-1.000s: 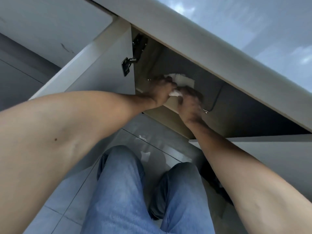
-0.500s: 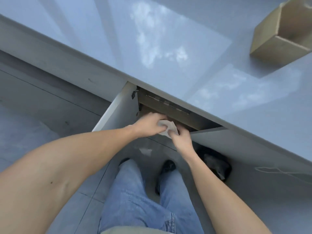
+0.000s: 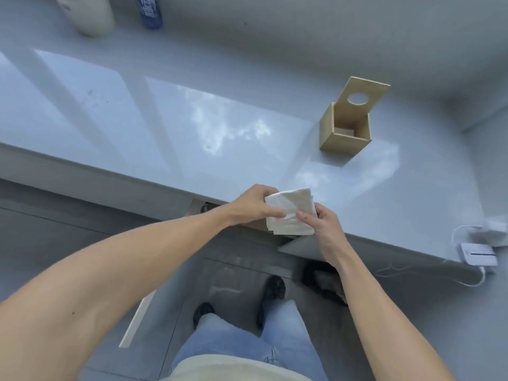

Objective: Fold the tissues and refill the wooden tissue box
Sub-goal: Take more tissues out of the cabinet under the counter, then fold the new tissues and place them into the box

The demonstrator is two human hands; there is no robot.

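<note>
Both hands have lifted the white stack of folded paper tissues (image 3: 290, 211) out of the cabinet to the glossy grey table (image 3: 165, 127) edge. Left hand (image 3: 253, 206) and right hand (image 3: 324, 221) each grip a side. Beyond the grip, well apart, stands the open light wooden tissue box (image 3: 345, 130), ready for refilling.

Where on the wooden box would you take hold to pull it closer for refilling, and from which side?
Grip the box by its two side walls, low down, coming from the near edge of the counter. Its lid stands up at the back and the top is open, so the upper rim and rear give a poorer hold. Both hands are now busy with the tissues.
</note>
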